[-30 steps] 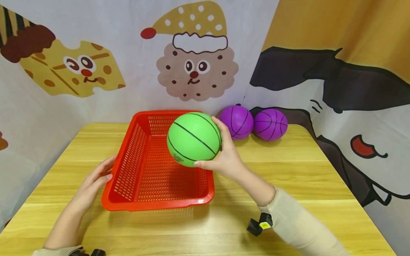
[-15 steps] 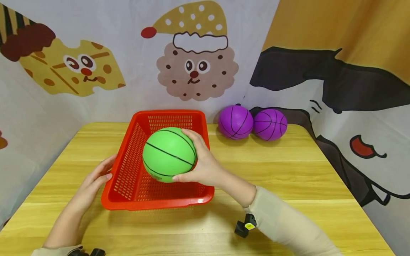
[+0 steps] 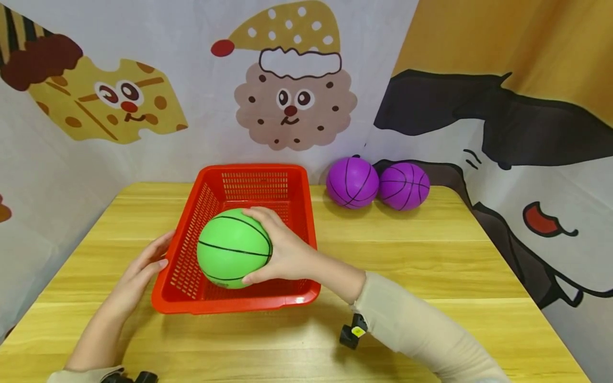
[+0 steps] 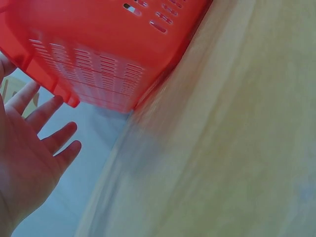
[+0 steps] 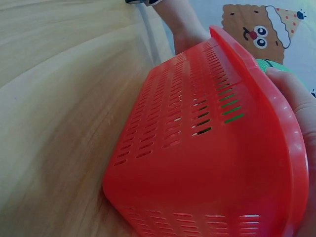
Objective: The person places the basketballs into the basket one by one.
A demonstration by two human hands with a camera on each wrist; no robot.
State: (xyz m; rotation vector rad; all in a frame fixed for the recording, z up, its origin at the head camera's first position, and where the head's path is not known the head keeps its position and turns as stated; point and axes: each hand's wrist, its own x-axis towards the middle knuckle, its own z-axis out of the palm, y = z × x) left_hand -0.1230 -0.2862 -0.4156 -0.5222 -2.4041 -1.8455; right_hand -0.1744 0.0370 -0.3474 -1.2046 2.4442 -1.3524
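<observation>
My right hand (image 3: 282, 249) grips a green ball (image 3: 232, 249) with black basketball lines, thumb at its near side and fingers over its far right. The ball is inside the red plastic basket (image 3: 234, 306), toward the left wall; its underside is hidden from the head camera. In the right wrist view, green ball (image 5: 231, 111) shows through the slots of the near wall. At the basket's left rim, my left hand (image 3: 143, 274) rests its fingertips. The left wrist view has this hand (image 4: 29, 148) with fingers spread and fairly straight, the first ones at the rim.
Two purple balls (image 3: 353, 182) with black lines sit side by side at the back right of the wooden table (image 3: 407, 255). Behind the table hangs a cloth backdrop (image 3: 201, 32) with cartoon prints.
My right hand has carried the green ball left and down, from over the basket's right side into it, which uncovers the purple balls. The left hand and basket have stayed put.
</observation>
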